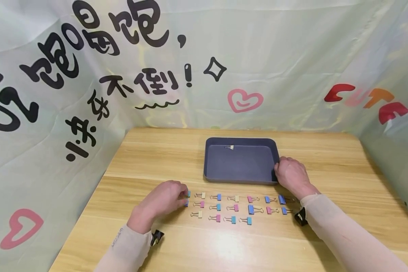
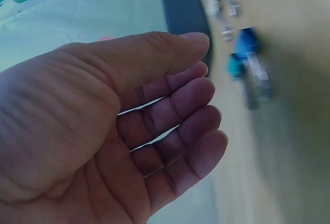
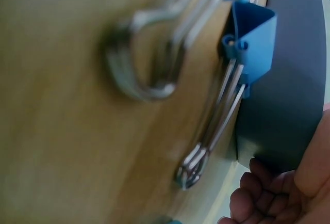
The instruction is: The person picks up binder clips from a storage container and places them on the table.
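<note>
My right hand [image 1: 292,174] grips the right edge of a dark grey rectangular tray [image 1: 241,166]; in the right wrist view, its fingers [image 3: 258,193] curl at the tray wall [image 3: 289,90]. One pale binder clip [image 1: 231,147] lies inside, near the back wall. My left hand [image 1: 161,201] hovers at the left end of the clip rows, fingers loosely bent and nothing in them. Close to its fingertips lie a teal binder clip [image 2: 236,65] and a blue binder clip [image 2: 247,41], blurred in the left wrist view.
Several blue, pink, teal and pale yellow binder clips lie in three rows on the wooden table [image 1: 149,158] in front of the tray, among them a larger blue clip [image 1: 251,209]. A printed cloth [image 1: 285,56] hangs behind and at both sides.
</note>
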{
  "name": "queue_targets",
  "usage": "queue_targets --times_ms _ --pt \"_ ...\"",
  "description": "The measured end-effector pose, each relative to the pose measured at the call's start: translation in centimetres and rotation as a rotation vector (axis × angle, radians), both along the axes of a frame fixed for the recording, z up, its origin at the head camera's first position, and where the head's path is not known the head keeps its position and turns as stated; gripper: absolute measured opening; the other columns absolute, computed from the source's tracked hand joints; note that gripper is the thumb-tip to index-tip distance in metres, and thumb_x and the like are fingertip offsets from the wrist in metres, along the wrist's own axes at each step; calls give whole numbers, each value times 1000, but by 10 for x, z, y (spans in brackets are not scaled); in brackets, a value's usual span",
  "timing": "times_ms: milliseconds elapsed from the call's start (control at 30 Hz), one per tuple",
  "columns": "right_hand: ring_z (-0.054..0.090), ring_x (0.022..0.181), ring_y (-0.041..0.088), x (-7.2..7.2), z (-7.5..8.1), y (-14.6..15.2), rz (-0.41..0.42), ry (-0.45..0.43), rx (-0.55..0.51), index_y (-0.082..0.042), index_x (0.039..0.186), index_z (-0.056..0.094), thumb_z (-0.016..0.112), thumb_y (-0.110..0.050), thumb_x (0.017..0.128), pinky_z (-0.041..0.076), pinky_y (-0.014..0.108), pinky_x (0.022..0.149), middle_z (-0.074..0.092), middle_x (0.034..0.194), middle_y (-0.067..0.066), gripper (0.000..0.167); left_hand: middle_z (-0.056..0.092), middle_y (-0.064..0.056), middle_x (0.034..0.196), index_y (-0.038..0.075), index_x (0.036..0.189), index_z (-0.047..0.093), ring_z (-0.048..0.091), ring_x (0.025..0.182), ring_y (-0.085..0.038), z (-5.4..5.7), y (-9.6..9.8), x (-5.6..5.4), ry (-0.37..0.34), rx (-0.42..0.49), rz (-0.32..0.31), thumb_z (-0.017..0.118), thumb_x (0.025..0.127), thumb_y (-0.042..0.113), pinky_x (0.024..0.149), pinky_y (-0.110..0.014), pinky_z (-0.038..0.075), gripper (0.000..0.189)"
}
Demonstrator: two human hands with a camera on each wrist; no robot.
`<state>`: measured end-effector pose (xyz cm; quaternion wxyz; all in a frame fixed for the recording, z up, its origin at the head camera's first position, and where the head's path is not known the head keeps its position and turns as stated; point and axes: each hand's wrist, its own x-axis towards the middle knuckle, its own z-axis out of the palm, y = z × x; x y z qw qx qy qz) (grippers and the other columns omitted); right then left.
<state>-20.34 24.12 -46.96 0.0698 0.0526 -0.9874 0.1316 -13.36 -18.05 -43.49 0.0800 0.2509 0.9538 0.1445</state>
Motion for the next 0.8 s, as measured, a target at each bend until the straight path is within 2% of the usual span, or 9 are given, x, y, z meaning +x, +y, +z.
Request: queue_targets --times_ms 167,267,400,567,800 --pt "65 82 50 1 -1 1 1 -3 4 9 89 61 47 -14 103 53 66 75 64 83 28 31 73 2 99 10 110 76 64 90 -15 22 13 -21 -13 3 37 71 99 16 89 -38 57 14" --pt "66 82 50 0 -2 2 0 -6 5 9 89 61 47 -14 103 53 66 76 65 84 28 31 75 -3 108 8 118 76 69 98 -18 33 25 -40 16 7 13 67 102 15 93 -39 58 19" --pt "66 83 49 -1 -2 2 -5 -15 6 9 89 62 46 -14 103 53 66 76 65 84 28 31 77 -6 113 7 120 76 71 104 -21 43 45 -70 53 13 -34 64 103 14 96 -39 58 22" --pt "66 83 48 -1 -2 2 -5 -20 6 9 90 62 47 -14 104 53 65 75 65 84 27 30 76 -5 117 8 121 75 71 109 -21 48 72 -102 37 -14 -59 61 104 14 98 -38 57 23" --pt "66 80 47 0 -1 2 1 1 5 8 87 62 48 -12 103 54 64 73 64 81 25 29 72 -7 132 7 135 69 67 123 -23 43 105 -134 8 -78 -85 59 106 15 108 -38 53 32"
